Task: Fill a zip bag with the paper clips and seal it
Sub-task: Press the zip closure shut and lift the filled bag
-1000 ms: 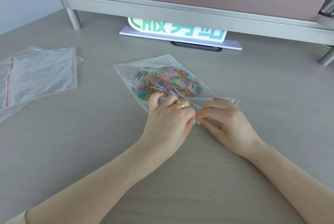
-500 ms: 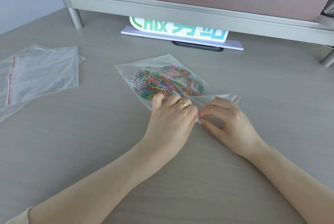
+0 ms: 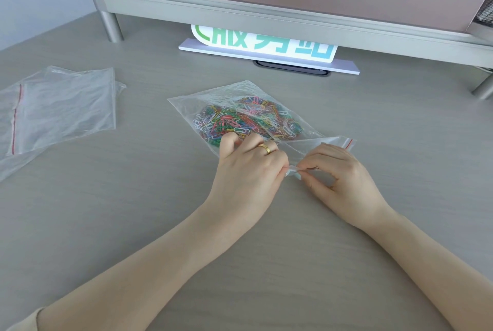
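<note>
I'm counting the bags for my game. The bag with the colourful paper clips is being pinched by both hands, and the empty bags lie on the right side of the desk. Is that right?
Not quite. The empty bags lie on the left side of the desk, not the right, as the head view shows. The rest holds: the left hand and the right hand both pinch the bag with the colourful paper clips.

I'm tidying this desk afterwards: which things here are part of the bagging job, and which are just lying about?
In use:
zip bag, pinched at its mouth by left hand and right hand
paper clips inside it

Lying about:
spare bags, far left
white sign under the partition
</note>
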`<act>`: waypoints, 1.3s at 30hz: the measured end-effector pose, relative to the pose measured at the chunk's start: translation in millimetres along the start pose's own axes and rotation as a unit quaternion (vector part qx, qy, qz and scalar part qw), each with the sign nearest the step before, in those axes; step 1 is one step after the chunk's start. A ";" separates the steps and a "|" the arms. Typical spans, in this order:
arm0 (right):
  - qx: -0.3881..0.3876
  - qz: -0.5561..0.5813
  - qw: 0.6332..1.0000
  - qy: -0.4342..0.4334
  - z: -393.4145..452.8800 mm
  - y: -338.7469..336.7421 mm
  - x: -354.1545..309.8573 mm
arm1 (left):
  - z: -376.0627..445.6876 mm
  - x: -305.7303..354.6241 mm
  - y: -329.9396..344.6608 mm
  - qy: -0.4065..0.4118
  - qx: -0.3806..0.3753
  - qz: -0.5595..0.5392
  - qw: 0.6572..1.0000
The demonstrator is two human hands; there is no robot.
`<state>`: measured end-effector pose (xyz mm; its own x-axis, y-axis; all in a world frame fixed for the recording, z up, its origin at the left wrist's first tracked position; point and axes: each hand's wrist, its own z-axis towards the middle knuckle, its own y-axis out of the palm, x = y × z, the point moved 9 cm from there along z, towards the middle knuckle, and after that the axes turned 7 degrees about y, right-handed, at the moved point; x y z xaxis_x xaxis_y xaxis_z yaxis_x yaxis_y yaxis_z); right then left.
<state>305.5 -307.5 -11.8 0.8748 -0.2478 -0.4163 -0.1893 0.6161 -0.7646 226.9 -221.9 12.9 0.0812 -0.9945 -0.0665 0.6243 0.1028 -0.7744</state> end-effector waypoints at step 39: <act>0.004 0.039 0.999 0.002 0.2 -5.8 -6.0 | -2.4 2.8 -3.3 0.012 0.021 -0.098 0.995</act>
<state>301.5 -309.4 -4.8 0.8559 -0.2020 -0.4760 -0.2532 0.6389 -0.7264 223.2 -225.0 13.7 -0.0644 -0.9956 0.0682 0.6579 -0.0937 -0.7473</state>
